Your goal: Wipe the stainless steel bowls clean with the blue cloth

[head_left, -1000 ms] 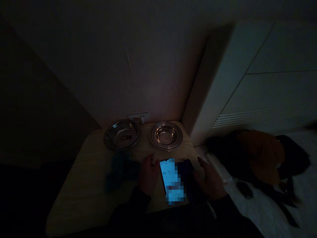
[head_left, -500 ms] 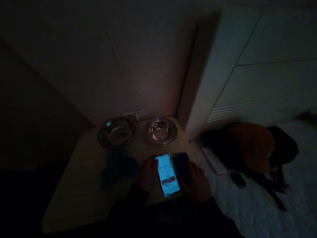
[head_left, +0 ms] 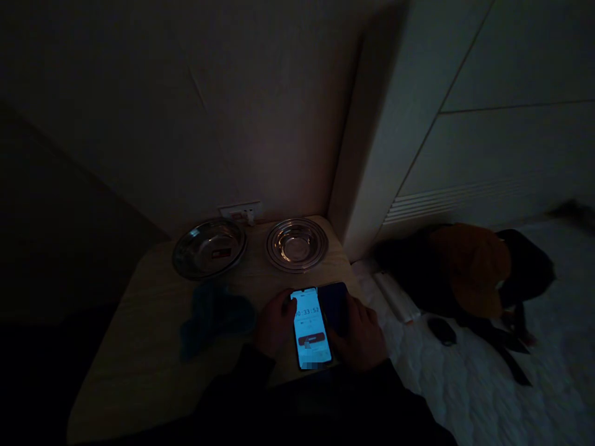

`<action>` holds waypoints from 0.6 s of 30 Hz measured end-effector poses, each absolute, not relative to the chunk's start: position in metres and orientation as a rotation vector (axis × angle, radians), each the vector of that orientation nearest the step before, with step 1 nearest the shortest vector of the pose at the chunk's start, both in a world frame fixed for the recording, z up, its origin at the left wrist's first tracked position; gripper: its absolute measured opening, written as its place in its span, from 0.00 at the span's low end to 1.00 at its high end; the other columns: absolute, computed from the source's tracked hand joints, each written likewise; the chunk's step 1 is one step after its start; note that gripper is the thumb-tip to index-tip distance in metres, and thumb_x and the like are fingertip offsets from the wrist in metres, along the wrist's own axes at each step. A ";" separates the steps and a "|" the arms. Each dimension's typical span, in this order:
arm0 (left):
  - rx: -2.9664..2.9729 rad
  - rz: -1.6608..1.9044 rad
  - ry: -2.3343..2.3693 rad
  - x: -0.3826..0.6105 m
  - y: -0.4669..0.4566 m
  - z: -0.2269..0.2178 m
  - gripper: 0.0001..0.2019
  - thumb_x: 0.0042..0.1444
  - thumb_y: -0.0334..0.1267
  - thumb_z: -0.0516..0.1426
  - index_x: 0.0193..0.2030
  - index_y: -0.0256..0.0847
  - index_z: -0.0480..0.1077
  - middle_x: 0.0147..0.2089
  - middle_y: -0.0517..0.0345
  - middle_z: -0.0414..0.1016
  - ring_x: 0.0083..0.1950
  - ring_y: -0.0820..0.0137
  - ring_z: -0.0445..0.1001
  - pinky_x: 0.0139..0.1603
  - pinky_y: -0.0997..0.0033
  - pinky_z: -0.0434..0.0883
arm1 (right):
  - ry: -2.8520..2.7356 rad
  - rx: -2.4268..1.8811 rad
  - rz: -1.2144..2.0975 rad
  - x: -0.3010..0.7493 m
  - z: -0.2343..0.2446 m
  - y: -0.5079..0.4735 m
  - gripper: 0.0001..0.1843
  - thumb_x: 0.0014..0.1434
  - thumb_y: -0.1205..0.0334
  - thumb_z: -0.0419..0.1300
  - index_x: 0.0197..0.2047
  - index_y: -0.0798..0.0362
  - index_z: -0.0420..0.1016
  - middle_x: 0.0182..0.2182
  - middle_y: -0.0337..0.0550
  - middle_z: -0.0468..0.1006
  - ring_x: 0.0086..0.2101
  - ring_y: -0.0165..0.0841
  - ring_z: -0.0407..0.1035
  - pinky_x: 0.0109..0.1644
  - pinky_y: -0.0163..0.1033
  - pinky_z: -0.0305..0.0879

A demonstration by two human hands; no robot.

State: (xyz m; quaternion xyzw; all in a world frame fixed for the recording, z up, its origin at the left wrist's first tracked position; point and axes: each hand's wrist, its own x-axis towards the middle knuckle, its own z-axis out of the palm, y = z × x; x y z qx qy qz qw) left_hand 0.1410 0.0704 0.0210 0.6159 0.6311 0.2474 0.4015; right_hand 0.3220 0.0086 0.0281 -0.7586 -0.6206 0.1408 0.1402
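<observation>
Blue-white light marks the phone (head_left: 312,328) near the edge of the counter (head_left: 116,371). Over the last second the hold has closed in, apparently steadying it: the right hand (head_left: 363,334), fingers spread before, now grasps the dark cover (head_left: 333,303); the left hand (head_left: 274,322) curls its fingers around the phone's left edge.

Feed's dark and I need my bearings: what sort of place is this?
Probably a bedroom: there's a quilted white mattress, what looks like a panelled headboard behind it, and a wood-grained bedside table alongside.
</observation>
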 end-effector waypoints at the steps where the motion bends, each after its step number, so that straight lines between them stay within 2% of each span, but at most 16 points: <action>1: 1.557 0.623 1.599 0.141 0.070 0.021 0.17 0.56 0.41 0.50 0.50 0.38 0.69 0.48 0.51 0.76 0.48 0.66 0.74 0.51 0.65 0.68 | -1.783 -2.188 0.404 0.321 0.028 0.009 0.39 0.51 0.47 0.58 0.62 0.57 0.54 0.56 0.55 0.65 0.53 0.49 0.60 0.52 0.51 0.61; 8: 1.549 0.608 1.612 0.142 0.071 0.022 0.18 0.56 0.40 0.50 0.50 0.37 0.69 0.49 0.51 0.75 0.50 0.66 0.73 0.52 0.66 0.68 | -1.734 -2.214 0.472 0.320 0.024 0.008 0.42 0.50 0.45 0.57 0.61 0.64 0.53 0.56 0.59 0.64 0.53 0.52 0.58 0.52 0.52 0.61; 14: 1.544 0.617 1.604 0.143 0.071 0.022 0.19 0.56 0.41 0.49 0.51 0.36 0.68 0.50 0.50 0.75 0.50 0.66 0.73 0.53 0.65 0.67 | -1.710 -2.163 0.448 0.325 0.021 0.006 0.45 0.51 0.43 0.56 0.64 0.58 0.48 0.57 0.54 0.63 0.54 0.52 0.58 0.51 0.52 0.62; 18: 1.556 0.622 1.594 0.143 0.070 0.023 0.19 0.56 0.42 0.49 0.51 0.37 0.68 0.50 0.51 0.75 0.51 0.66 0.72 0.53 0.64 0.67 | -1.671 -2.196 0.454 0.324 0.020 0.007 0.45 0.49 0.42 0.57 0.63 0.59 0.51 0.56 0.57 0.65 0.53 0.53 0.59 0.48 0.53 0.64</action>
